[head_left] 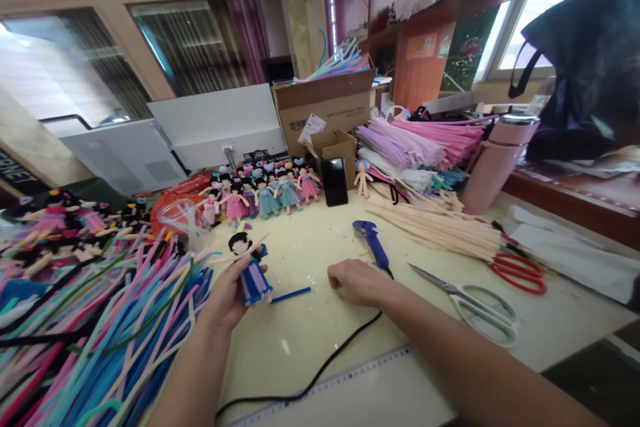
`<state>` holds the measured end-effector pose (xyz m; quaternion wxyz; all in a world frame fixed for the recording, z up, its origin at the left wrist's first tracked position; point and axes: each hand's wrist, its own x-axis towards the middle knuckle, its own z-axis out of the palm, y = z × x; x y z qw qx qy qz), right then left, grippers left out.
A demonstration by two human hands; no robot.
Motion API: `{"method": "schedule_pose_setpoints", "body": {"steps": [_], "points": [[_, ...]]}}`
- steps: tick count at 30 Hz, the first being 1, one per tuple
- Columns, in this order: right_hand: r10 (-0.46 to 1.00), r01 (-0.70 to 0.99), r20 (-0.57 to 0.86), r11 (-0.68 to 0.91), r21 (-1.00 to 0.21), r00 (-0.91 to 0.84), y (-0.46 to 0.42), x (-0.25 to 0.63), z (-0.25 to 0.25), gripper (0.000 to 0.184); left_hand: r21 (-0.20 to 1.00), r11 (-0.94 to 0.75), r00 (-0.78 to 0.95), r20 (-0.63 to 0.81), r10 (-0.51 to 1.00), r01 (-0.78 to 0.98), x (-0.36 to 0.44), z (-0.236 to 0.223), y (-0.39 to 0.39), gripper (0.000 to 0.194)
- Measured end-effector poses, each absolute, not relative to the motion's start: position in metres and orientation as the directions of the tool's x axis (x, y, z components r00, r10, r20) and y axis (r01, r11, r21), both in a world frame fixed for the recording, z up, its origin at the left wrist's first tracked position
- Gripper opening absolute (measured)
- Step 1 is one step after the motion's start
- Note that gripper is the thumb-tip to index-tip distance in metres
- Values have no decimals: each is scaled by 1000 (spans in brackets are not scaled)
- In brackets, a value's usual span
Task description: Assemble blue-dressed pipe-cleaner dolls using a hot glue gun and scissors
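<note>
My left hand [229, 293] is closed round a small pipe-cleaner doll [256, 280] with black hair, a blue and lilac dress and pale arms. Beside the doll on the table lies a short dark blue pipe-cleaner piece [291, 295]. My right hand [356, 281] rests on the tabletop with its fingers curled in; what they hold, if anything, is hidden. Just beyond it lies a blue glue gun [373, 243], whose black cord [345, 349] runs under my right forearm toward the front edge. Scissors with pale green handles [467, 303] lie to the right of that forearm.
Loose coloured pipe cleaners [125, 327] heap up at the left. Finished dolls [267, 190] stand at the back beside a black phone [335, 181] and a cardboard box [325, 107]. Red-handled scissors [519, 273], beige pipe cleaners [440, 230] and a pink bottle [500, 163] occupy the right.
</note>
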<state>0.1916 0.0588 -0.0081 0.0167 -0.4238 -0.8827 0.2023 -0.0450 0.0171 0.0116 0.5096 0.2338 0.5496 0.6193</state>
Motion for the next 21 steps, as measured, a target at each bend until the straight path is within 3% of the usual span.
{"method": "schedule_pose_setpoints", "body": {"steps": [3,9,17,19,21], "points": [[756,735,-121,565,-374,-643,59,187,-11,24,881,98,-360,-288,887,-464,-51,1,20,18],[790,734,-1,569,-370,-613,88,142,0,48,823,82,-367,-337,867,-562,-53,-16,24,16],[853,858,-155,460,-229,-499,180,53,-4,71,789,44,-394,-353,848,-613,-60,-24,27,17],[856,878,-206,441,-187,-474,197,39,-8,69,774,45,-396,-372,840,-632,-63,-24,29,18],[856,886,-232,437,-153,-462,210,29,-13,53,768,73,-377,-392,839,-636,-65,-25,30,19]]}}
